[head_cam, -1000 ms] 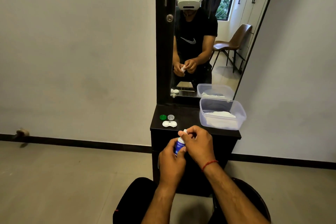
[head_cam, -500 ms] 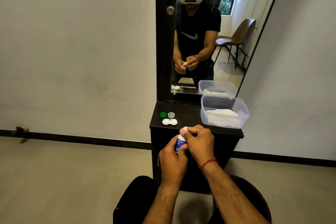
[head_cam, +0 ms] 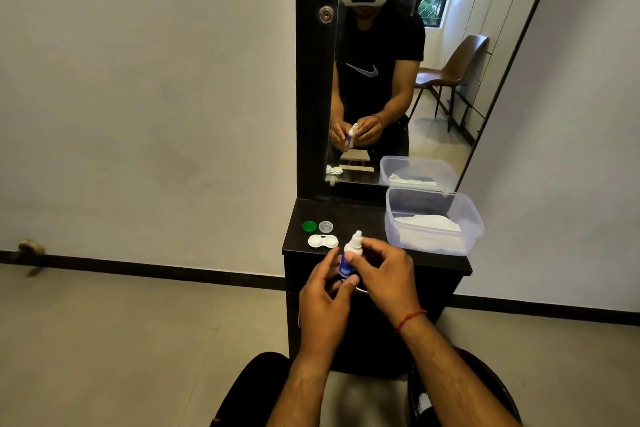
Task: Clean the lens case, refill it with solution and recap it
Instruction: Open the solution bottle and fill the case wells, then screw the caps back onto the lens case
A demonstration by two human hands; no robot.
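Left hand [head_cam: 323,298]: fingers curled around the lower body of the solution bottle [head_cam: 349,258], thumb pressed to its blue label, holding it upright over the front edge of the dresser.
Right hand [head_cam: 384,279]: fingers bent and loosely spread just beside the bottle; the forefinger and thumb met its side below the nozzle, and whether they gripped it could not be told. A red thread [head_cam: 410,319] circled the wrist.
Solution bottle: small, white, blue-labelled, its pointed white nozzle bare and aimed upward.
Lens case [head_cam: 322,241]: white, twin wells uncapped and facing up, lying flat on the dresser top [head_cam: 360,218] just left of the bottle and beyond the hands.
Caps: a green cap [head_cam: 309,226] and a clear cap [head_cam: 326,226] sat side by side behind the case, apart from it.
Plastic container [head_cam: 433,222]: translucent, lidless, at the right of the dresser top, with white material inside.
Mirror [head_cam: 398,80]: rose behind the dresser and reflected both hands at the bottle.
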